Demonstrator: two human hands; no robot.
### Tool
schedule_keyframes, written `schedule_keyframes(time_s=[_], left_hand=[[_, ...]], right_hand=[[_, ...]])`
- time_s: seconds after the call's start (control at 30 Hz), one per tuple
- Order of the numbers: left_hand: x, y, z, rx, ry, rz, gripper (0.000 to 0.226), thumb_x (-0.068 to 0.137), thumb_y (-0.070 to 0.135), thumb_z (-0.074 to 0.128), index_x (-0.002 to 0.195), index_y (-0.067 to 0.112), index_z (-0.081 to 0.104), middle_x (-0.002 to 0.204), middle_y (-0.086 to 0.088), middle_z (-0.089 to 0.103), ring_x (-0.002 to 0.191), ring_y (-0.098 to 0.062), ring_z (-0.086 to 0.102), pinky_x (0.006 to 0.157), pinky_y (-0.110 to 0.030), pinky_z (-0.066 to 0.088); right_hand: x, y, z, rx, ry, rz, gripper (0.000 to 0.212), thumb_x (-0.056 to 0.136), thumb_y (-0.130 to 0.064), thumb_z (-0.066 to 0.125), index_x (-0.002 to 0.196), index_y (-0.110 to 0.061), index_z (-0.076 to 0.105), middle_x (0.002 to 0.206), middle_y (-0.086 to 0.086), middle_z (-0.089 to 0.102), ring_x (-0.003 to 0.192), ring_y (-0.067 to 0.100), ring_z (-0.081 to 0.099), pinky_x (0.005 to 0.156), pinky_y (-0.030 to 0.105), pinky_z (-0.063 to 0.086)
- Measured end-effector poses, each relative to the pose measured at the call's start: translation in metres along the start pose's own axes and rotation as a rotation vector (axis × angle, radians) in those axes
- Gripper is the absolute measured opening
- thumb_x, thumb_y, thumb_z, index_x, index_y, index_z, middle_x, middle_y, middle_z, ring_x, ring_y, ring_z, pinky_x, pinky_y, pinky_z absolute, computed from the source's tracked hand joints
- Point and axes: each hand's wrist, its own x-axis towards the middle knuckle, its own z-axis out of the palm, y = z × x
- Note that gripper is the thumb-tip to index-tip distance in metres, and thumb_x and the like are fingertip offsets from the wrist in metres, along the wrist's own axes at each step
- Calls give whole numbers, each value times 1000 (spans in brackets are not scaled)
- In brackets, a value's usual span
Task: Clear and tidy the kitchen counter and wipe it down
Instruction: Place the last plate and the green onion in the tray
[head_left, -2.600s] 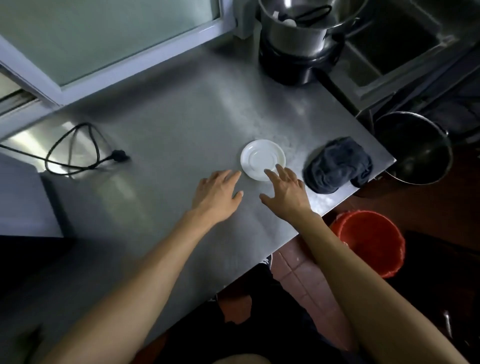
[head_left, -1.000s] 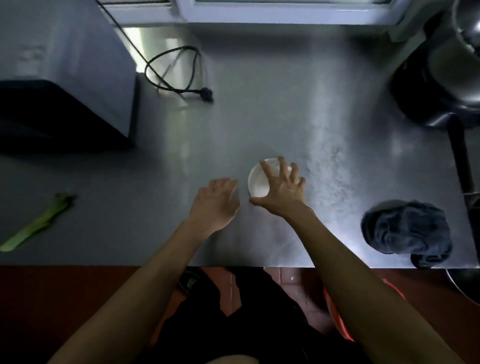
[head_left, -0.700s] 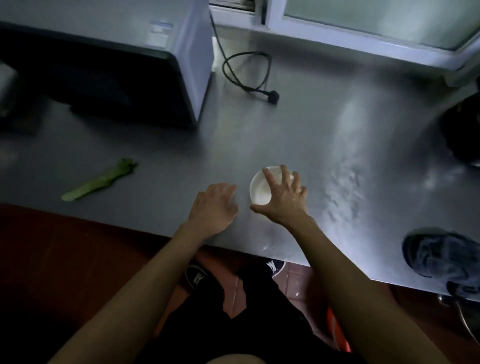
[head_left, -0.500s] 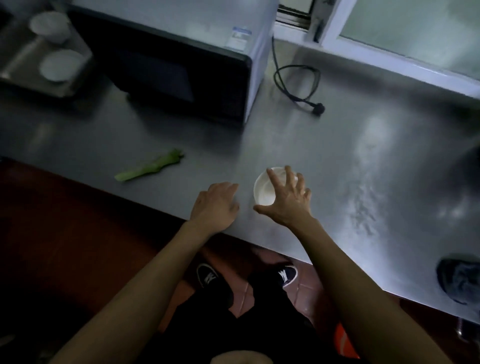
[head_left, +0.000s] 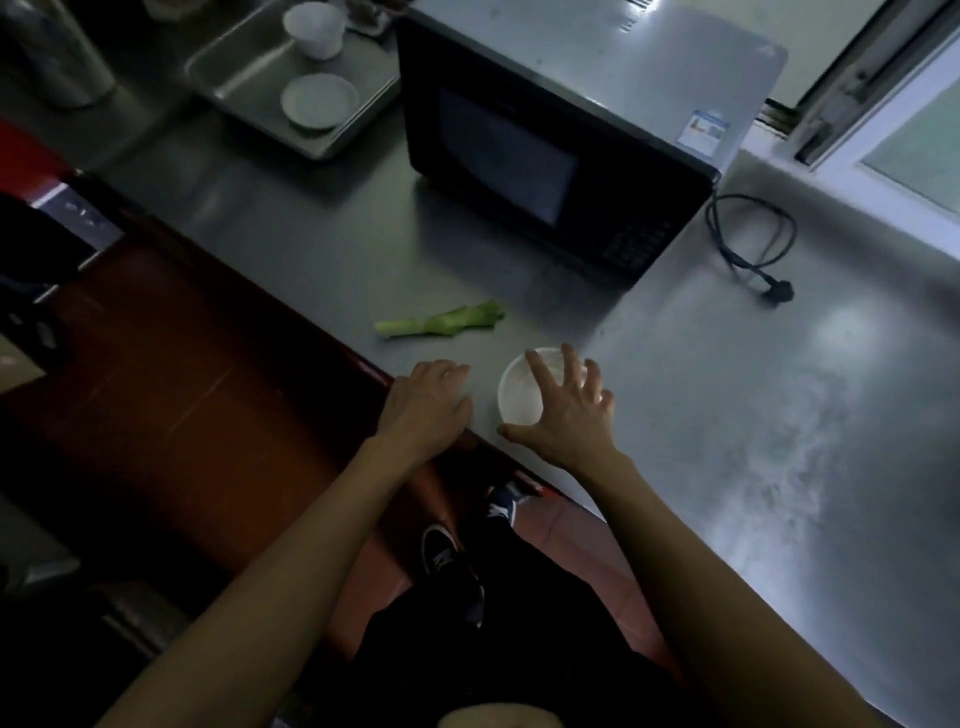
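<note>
My right hand (head_left: 563, 410) grips a small white saucer (head_left: 517, 395) from above, thumb at its near rim and fingers spread over its far rim. It is held over the front part of the steel counter (head_left: 727, 415). My left hand (head_left: 428, 402) hovers beside it at the counter's front edge, fingers relaxed, holding nothing. A green vegetable stalk (head_left: 441, 322) lies on the counter just beyond my hands.
A black microwave (head_left: 545, 150) stands behind the stalk, its cord and plug (head_left: 753, 249) lying loose to the right. A steel tray (head_left: 244, 78) at the back left holds a white saucer (head_left: 319, 100) and a white bowl (head_left: 314, 28). Red floor lies below the counter edge.
My right hand took hold of the saucer and carried it left along the counter. The view swung left: the dark cloth and pots left the frame, the microwave, stalk and tray came in.
</note>
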Motion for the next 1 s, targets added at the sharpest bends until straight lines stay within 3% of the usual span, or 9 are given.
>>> schedule_keyframes(time_s=[0.2, 0.4, 0.5, 0.77, 1.0], left_hand=[[16, -30, -6, -22, 57, -83, 54, 97, 36, 51, 148, 20, 42, 151, -5, 43, 136, -26, 40, 105, -44, 36], [61, -44, -11, 37, 115, -79, 41, 91, 30, 54, 130, 18, 58, 131, -7, 58, 118, -30, 52, 89, -43, 41], [84, -44, -12, 8, 147, -90, 39, 88, 23, 57, 127, 18, 61, 128, -5, 59, 116, -29, 52, 88, -42, 38], [121, -54, 0, 70, 77, -147, 33, 96, 24, 49, 126, 25, 60, 123, -4, 58, 110, -28, 50, 89, -43, 35], [128, -74, -1, 23, 72, -148, 28, 96, 22, 50, 123, 23, 59, 113, -5, 56, 103, -27, 49, 78, -39, 33]], right_hand=[[34, -22, 2, -15, -15, -52, 111, 64, -80, 64, 154, -40, 13, 163, 8, 3, 144, 43, 10, 107, 61, 31], [76, -29, 5, 11, -44, -85, 111, 63, -80, 65, 153, -39, 14, 163, 8, 1, 145, 44, 9, 108, 62, 30], [94, -28, 4, 15, -37, -111, 111, 63, -78, 67, 153, -37, 16, 162, 9, 2, 144, 44, 10, 107, 62, 31], [128, -23, 3, 52, -84, -159, 114, 64, -77, 68, 155, -38, 11, 164, 8, -1, 146, 44, 6, 109, 66, 28], [142, -34, -1, 42, -90, -164, 113, 64, -79, 66, 154, -38, 12, 163, 8, 0, 146, 44, 8, 107, 65, 30]])
